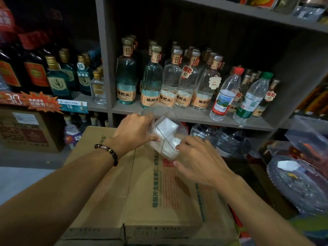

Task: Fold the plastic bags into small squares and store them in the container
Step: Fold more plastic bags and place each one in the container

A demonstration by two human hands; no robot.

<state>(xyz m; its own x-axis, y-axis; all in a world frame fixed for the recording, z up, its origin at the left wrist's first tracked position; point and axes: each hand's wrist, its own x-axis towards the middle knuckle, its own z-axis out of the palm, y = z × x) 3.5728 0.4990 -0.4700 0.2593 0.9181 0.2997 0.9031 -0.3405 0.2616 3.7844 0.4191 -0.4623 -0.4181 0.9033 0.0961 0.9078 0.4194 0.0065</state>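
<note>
Step in hand: by the look of it, the storing stage; white folded bags (pixel 168 129) already lie inside the clear container (pixel 166 137), which stands on the far end of the cardboard box (pixel 142 189), just below the shelf (pixel 195 118) of bottles (pixel 152 77)

Container: clear ridged plastic with what seems a hinged lid (pixel 156 108) tilted up behind it; whether the lid is joined to the tub cannot be told

Left hand: the left hand (pixel 133 130) grips the container's left wall, fingers curled over the rim and thumb toward the front; a beaded bracelet (pixel 108 151) sits on the wrist

Right hand: the right hand (pixel 198 160) meets the container's near right rim with bent fingers; it seems to pinch the rim or a bag edge, but which one cannot be told; the thumb lies free below

Folded bags: at least two white squares, pressed flat, one behind the other; the exact count is unclear

Next move calls for: likely settling the squares down flat and lowering the lid; the left hand would need to steady the light tub so that it does not slide on the cardboard
</note>
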